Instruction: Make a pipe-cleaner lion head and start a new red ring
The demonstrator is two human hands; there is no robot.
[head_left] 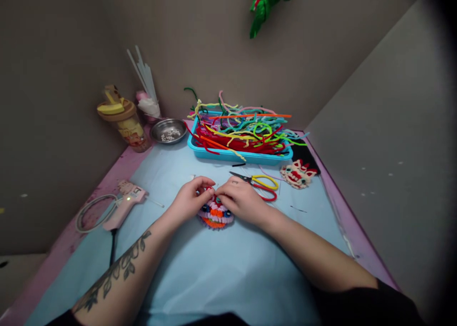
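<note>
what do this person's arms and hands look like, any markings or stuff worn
The left grip and right grip are bare, ungloved hands. A dark leafy-branch tattoo runs along the left forearm; no marking shows on the right one. What looks like a ring is on a right finger. Black sleeves end near the elbows.

No text, brand or number can be read. On the pink glue gun [122, 211], left of the blue tray [264, 159] and nearer the person, a small dark mark [137, 191] near a lit green dot [129, 199] is too small to make out. The cup [124, 111], left of the tray, bears a blurred printed picture [133, 136].
</note>
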